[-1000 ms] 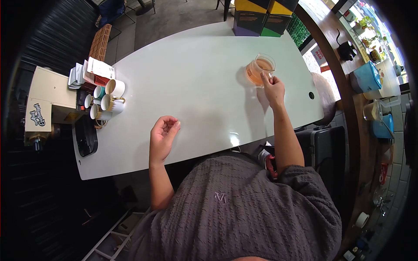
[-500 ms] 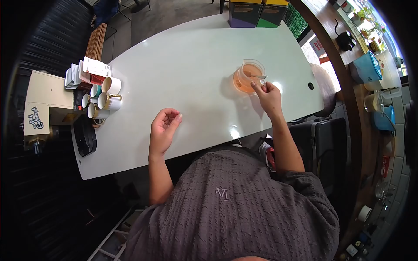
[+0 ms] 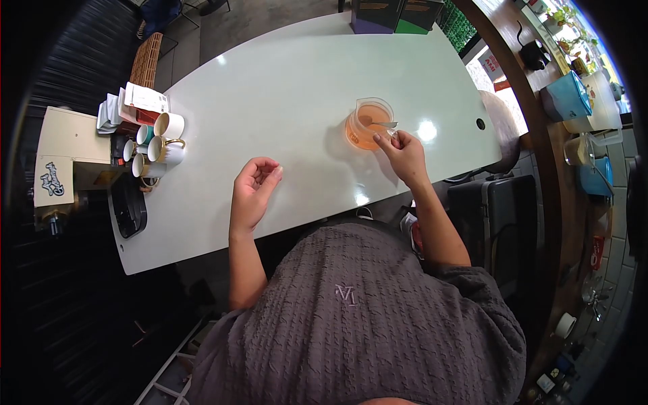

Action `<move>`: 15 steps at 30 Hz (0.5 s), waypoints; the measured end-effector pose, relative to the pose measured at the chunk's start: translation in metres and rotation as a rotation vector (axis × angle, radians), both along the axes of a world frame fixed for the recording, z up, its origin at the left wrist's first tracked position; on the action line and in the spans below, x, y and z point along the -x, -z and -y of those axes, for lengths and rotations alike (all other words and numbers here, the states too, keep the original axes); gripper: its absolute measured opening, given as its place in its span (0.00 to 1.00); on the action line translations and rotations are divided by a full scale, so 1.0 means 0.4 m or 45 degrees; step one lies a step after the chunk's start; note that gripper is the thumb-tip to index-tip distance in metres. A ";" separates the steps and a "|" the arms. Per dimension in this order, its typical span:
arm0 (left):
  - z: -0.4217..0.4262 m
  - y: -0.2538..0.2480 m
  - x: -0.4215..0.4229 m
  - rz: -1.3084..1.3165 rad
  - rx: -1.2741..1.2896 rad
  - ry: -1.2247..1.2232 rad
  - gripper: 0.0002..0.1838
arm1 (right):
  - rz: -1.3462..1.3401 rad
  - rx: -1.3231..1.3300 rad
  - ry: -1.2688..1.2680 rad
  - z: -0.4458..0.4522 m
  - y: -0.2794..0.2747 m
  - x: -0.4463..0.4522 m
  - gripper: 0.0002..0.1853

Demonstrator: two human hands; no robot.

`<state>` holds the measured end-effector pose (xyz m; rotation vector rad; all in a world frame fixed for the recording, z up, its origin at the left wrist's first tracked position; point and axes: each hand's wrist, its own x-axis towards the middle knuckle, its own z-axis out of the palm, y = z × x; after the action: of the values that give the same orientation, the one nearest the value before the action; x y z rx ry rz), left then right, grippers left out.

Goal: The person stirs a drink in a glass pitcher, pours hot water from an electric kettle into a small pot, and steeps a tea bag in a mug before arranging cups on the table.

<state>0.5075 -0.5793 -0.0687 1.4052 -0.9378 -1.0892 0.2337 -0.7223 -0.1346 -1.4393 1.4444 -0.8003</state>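
My right hand [image 3: 406, 156] grips the handle of a clear jug [image 3: 352, 132] at the right part of the white table. Orange liquid [image 3: 370, 116] fills part of the jug, and a metal spoon [image 3: 385, 124] leans inside it. Whether the jug's base touches the table or is slightly raised, I cannot tell. My left hand [image 3: 251, 196] hovers over the table's near side, well left of the jug. Its fingers are loosely curled, with the thumb close to the fingertips, and no object shows in them.
Several mugs [image 3: 166, 150] stand at the table's left end beside white packets [image 3: 145, 99] and a black tray [image 3: 128, 206]. Dark boxes [image 3: 378, 15] sit on the far edge. A wooden shelf [image 3: 503, 40] with containers runs along the right.
The jug and my right hand have shifted a little to the left and nearer to me. My left hand stays nearly in place. The whole view has moved slightly.
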 end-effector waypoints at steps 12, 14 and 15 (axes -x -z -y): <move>-0.015 0.020 0.008 -0.017 0.000 0.002 0.07 | -0.020 0.027 -0.071 -0.037 0.026 -0.004 0.28; -0.017 0.019 0.012 -0.034 0.002 0.002 0.07 | -0.035 0.076 -0.117 -0.049 0.017 -0.005 0.24; -0.017 0.021 0.012 -0.036 -0.001 0.004 0.07 | -0.036 0.073 -0.115 -0.057 0.006 -0.013 0.24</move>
<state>0.5029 -0.5726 -0.0771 1.3860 -0.9201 -1.1092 0.2388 -0.6997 -0.1371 -1.5533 1.3778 -0.7727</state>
